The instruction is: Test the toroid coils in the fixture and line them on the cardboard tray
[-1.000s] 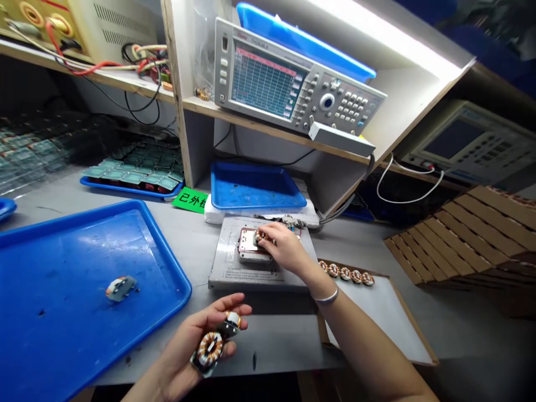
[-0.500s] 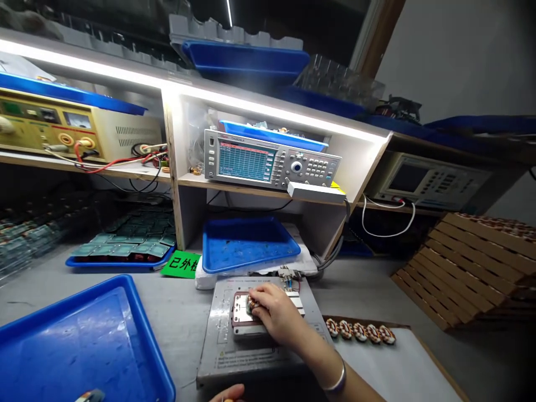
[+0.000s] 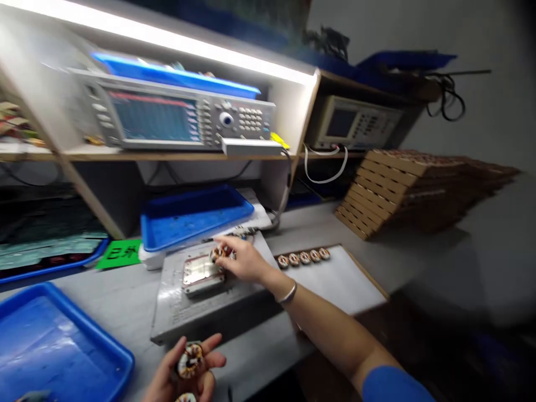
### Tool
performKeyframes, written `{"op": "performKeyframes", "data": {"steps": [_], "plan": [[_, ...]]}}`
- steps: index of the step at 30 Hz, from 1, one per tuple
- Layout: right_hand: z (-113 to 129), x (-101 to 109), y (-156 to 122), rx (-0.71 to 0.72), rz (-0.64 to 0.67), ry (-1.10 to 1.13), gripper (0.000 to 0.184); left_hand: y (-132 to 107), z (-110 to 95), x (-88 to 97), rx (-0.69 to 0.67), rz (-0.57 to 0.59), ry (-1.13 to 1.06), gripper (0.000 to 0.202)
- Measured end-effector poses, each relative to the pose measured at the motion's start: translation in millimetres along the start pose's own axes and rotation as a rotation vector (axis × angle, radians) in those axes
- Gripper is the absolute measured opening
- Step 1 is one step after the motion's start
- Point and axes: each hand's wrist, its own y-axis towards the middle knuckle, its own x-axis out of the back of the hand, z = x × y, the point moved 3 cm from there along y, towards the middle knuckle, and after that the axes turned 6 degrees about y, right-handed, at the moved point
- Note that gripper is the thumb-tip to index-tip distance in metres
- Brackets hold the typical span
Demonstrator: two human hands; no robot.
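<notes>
My right hand reaches over the grey test fixture and pinches a copper-wound toroid coil at the far right corner of its red-edged socket plate. My left hand is low at the bench's front edge, palm up, its fingers curled around a second toroid coil; another coil shows just below it at the frame's bottom. A short row of several similar coils lies along the far edge of a white board to the right of the fixture.
A shelf holds a grey measuring instrument with a lit screen; a second instrument stands to its right. A small blue tray sits behind the fixture, a large blue tray at the left front. Stacked brown cardboard trays fill the right.
The view swung right and down. My right hand stays on the coil at the fixture socket. My left hand with its coil has come back into view at the bottom.
</notes>
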Motion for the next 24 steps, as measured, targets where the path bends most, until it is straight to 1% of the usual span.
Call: {"op": "performKeyframes", "data": {"steps": [1,3,4,6,7,8,9,10,12,13,15,17,20,22,24], "plan": [[-5,20,-6,-0.033,-0.062,0.049,0.046,2,1,0.0,0.018,-0.003,0.019,0.044],[-20,70,-25,-0.107,-0.185,0.058,0.049,7,5,-1.9,0.063,-0.015,0.048,0.048],[-29,98,-38,-0.149,-0.243,0.014,0.048,8,6,-4.2,0.089,-0.022,0.059,0.05],[-50,154,-68,-0.247,-0.339,-0.163,0.044,10,10,-11.5,0.139,-0.032,0.073,0.054],[-61,179,-84,-0.304,-0.365,-0.272,0.04,11,11,-15.8,0.161,-0.036,0.078,0.056],[-73,200,-100,-0.371,-0.362,-0.37,0.037,12,13,-20.3,0.178,-0.037,0.084,0.058],[-85,217,-115,-0.44,-0.334,-0.461,0.034,13,14,-24.5,0.186,-0.039,0.091,0.06],[-96,230,-129,-0.503,-0.299,-0.534,0.032,14,15,-28.1,0.189,-0.04,0.101,0.06],[-114,242,-152,-0.59,-0.223,-0.618,0.031,16,17,-33.2,0.189,-0.044,0.118,0.059],[-121,244,-160,-0.61,-0.194,-0.634,0.03,18,18,-34.6,0.194,-0.046,0.125,0.057],[-130,239,-170,-0.616,-0.154,-0.637,0.029,21,19,-35.6,0.214,-0.058,0.144,0.055],[-134,232,-174,-0.611,-0.126,-0.642,0.028,23,20,-35.2,0.221,-0.074,0.163,0.054],[-137,225,-176,-0.602,-0.125,-0.652,0.029,26,20,-35.2,0.208,-0.075,0.185,0.055],[-139,224,-177,-0.597,-0.129,-0.672,0.03,26,19,-36.2,0.199,-0.069,0.199,0.056],[-140,225,-179,-0.603,-0.101,-0.706,0.031,25,18,-37.9,0.199,-0.069,0.204,0.055]]}}
